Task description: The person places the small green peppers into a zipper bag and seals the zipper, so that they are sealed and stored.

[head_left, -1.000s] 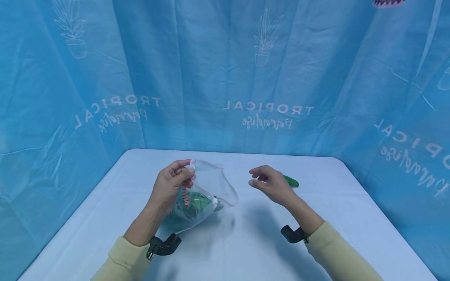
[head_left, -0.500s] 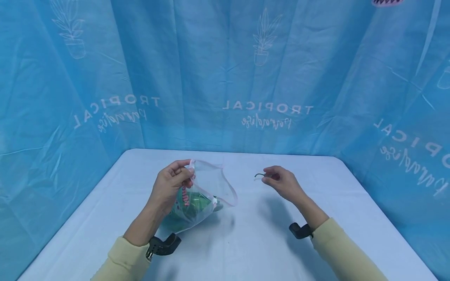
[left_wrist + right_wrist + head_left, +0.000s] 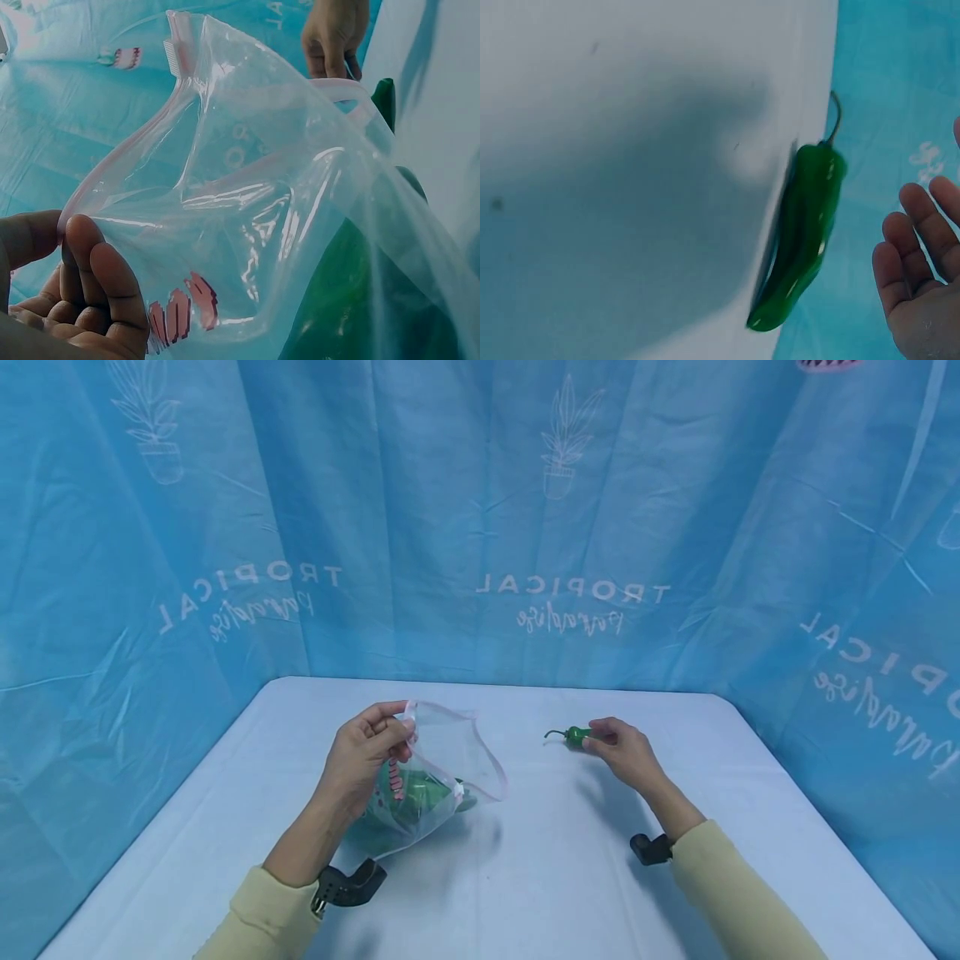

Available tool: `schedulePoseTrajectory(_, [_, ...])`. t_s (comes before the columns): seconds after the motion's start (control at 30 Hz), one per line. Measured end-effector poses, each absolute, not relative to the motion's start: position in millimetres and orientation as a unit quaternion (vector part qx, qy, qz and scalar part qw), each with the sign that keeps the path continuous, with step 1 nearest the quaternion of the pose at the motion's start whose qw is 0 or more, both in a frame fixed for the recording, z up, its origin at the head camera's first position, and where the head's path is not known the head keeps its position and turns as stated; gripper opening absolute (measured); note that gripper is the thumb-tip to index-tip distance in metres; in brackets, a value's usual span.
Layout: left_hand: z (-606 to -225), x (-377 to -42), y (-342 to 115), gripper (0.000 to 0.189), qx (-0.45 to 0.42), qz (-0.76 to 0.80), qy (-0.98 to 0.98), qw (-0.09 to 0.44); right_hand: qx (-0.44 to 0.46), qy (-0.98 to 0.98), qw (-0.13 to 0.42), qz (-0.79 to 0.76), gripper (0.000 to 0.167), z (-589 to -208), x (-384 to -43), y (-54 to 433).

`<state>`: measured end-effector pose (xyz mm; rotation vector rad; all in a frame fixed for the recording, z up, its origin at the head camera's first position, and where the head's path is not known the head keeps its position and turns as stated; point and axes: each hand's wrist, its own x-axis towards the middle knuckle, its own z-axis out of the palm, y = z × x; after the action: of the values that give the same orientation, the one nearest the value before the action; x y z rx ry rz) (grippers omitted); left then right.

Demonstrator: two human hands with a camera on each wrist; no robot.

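A white-covered counter point(image 3: 525, 877) with rounded far corners stands inside a booth of blue plastic curtain point(image 3: 480, 527) printed with white potted plants and the words "TROPICAL paradise"; the curtain closes off the far edge and both side edges.

The left hand point(image 3: 365, 758) is raised over the counter's left half, about midway between the near and far edges, wrist bent upward. Its thumb and fingers point(image 3: 97, 277) pinch the pink zip rim of a clear plastic zip bag point(image 3: 435, 772), holding the mouth gaping toward the right. The bag's lower end rests on the counter and holds green contents with some pink-and-white print showing through.

The right hand point(image 3: 622, 750) reaches toward the far edge on the right half, forearm stretched out low over the surface. Its fingers point(image 3: 915, 247) are loosely spread, not closed round anything. A glossy dark green chilli pepper with a thin curved stem point(image 3: 572, 736) lies on the counter just beside the fingertips, stem pointing toward the bag; whether they touch it I cannot tell.
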<state>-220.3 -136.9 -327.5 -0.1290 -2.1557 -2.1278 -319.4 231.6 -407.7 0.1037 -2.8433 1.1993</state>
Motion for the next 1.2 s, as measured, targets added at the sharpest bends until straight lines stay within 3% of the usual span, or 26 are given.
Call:
schedulePoseTrajectory(0.43, [-327.4,-219.5,-137.0,0.035,-0.035,-0.702,-0.710,0.052,-0.019,-0.929,0.004,0.369,0.052,-415.5,-335.1,253.6])
schedulePoseTrajectory(1.2, [-329.7,-220.4,-137.0,0.036,-0.047,-0.709,-0.702,0.051,-0.033,-0.942,-0.047,0.332,0.057,-432.1,-360.7,273.2])
